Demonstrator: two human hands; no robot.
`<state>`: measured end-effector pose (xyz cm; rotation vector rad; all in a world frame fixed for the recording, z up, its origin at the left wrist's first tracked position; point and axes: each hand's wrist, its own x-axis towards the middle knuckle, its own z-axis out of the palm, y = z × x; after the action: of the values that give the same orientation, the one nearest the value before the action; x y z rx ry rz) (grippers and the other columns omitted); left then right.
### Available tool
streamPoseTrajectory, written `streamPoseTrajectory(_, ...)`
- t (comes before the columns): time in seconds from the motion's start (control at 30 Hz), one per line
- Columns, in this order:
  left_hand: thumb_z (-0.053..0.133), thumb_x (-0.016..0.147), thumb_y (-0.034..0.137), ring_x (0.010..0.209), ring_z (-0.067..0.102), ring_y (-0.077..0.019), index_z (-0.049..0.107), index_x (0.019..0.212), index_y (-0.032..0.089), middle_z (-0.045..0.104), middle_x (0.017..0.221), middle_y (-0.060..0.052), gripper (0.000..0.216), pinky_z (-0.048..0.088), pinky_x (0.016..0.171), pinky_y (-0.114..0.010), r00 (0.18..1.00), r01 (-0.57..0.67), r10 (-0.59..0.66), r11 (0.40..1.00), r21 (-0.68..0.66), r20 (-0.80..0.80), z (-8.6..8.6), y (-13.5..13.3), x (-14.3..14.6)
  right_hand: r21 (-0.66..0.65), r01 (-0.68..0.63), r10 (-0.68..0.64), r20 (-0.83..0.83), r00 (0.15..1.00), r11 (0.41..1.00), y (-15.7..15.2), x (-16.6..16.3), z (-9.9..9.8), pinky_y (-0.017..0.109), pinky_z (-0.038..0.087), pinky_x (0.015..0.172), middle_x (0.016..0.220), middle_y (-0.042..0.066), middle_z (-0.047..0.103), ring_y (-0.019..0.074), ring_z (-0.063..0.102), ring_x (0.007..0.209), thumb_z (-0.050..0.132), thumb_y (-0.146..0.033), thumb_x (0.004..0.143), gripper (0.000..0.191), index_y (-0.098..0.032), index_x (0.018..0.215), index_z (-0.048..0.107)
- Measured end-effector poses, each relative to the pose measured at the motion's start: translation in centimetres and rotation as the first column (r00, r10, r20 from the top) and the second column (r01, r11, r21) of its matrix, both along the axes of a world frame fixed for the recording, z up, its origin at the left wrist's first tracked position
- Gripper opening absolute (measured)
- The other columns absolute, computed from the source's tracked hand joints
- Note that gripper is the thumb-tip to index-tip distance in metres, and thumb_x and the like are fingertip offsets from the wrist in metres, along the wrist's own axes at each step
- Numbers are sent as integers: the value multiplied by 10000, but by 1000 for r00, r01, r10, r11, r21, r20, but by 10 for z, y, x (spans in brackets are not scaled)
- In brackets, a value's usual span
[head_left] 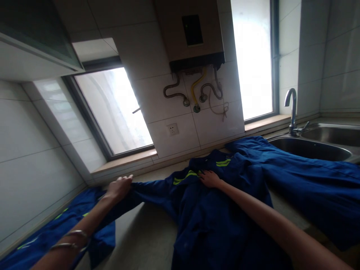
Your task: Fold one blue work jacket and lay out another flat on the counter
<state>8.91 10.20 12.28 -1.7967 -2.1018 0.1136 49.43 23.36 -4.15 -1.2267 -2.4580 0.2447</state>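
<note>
A dark blue work jacket point(213, 221) with yellow-green reflective stripes lies spread on a pale countertop point(146, 240). My left hand point(119, 187) grips the end of the jacket's left sleeve, which stretches out toward the wall. Bracelets ring that wrist. My right hand point(209, 178) lies flat on the jacket's shoulder, just below the stripes, fingers apart. A second blue garment point(309, 180) lies to the right, beside the sink.
A steel sink point(315, 149) with a curved faucet point(292, 108) sits at the far right. More blue cloth with stripes point(42, 236) lies at the lower left. Two windows, a wall socket point(172, 129) and a water heater point(194, 37) with hoses line the back wall.
</note>
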Motion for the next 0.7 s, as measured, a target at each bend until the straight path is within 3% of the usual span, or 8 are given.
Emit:
streamPoseTrajectory(0.07, 450, 797, 132, 1123, 496, -358, 552, 1201, 129, 553, 1202, -211, 416, 362, 906, -477, 1000, 11, -10, 1000, 9, -12, -36, 7, 32, -31, 6, -8, -61, 998, 1000, 5, -8, 5, 462, 258, 1068, 1381, 127, 457, 278, 384, 1295, 439, -397, 901, 464, -204, 1317, 514)
streamPoseTrajectory(0.13, 494, 796, 183, 1229, 423, -319, 507, 1269, 188, 489, 1324, -164, 473, 304, 1002, -447, 977, 137, -127, 989, -48, 171, -72, 16, 76, -51, -14, 8, -104, 995, 999, 11, -12, 12, 401, 322, 1043, 1340, 94, 510, 254, 456, 1243, 500, -357, 871, 413, -218, 1251, 579)
streamPoseTrajectory(0.23, 496, 830, 314, 1367, 238, -299, 428, 1360, 250, 354, 1460, -103, 538, 181, 1099, -450, 838, 363, -286, 928, -84, 465, -118, 32, 137, -64, -32, 21, -155, 988, 997, 13, -11, 25, 339, 373, 1012, 1275, 62, 571, 224, 507, 1196, 515, -290, 858, 338, -219, 1161, 645)
streamPoseTrajectory(0.33, 537, 811, 353, 1398, 93, -357, 362, 1408, 283, 232, 1519, -86, 626, 74, 1101, -552, 749, 377, -231, 919, -113, 620, -148, 46, 171, -56, -66, 54, -202, 978, 996, -7, -2, 40, 313, 361, 1025, 1269, 73, 574, 218, 496, 1206, 522, -294, 857, 328, -186, 1134, 662)
streamPoseTrajectory(0.4, 612, 760, 396, 1388, 12, -409, 370, 1404, 306, 174, 1535, -88, 694, 21, 1072, -617, 726, 345, -186, 931, -118, 662, -158, 53, 179, -71, -221, 200, -226, 953, 973, -38, 9, 48, 306, 338, 1046, 1317, 66, 535, 220, 475, 1225, 557, -405, 841, 394, -197, 1164, 645)
streamPoseTrajectory(0.5, 689, 687, 439, 1363, -35, -465, 369, 1406, 304, 159, 1535, -118, 798, 11, 1031, -676, 718, 368, -195, 921, -127, 668, -162, 58, 179, -154, -529, 501, -187, 845, 835, -99, 32, 58, 337, 311, 1069, 1402, 53, 444, 245, 407, 1281, 594, -587, 761, 632, -253, 1295, 536)
streamPoseTrajectory(0.6, 648, 726, 454, 1356, -15, -480, 356, 1413, 300, 163, 1533, -125, 762, 27, 1013, -695, 739, 372, -223, 921, -110, 636, -161, 60, 177, -180, -601, 591, -113, 799, 778, -151, 57, 62, 339, 359, 1024, 1216, 72, 598, 245, 503, 1181, 611, -569, 759, 521, -250, 1171, 623)
streamPoseTrajectory(0.7, 622, 750, 456, 1369, -18, -455, 341, 1417, 315, 125, 1542, -108, 737, 23, 1020, -687, 760, 338, -197, 934, -119, 619, -161, 60, 179, -193, -579, 555, -165, 815, 792, -170, 87, 69, 291, 464, 866, 910, 51, 677, 201, 619, 932, 590, -491, 815, 321, -217, 948, 691)
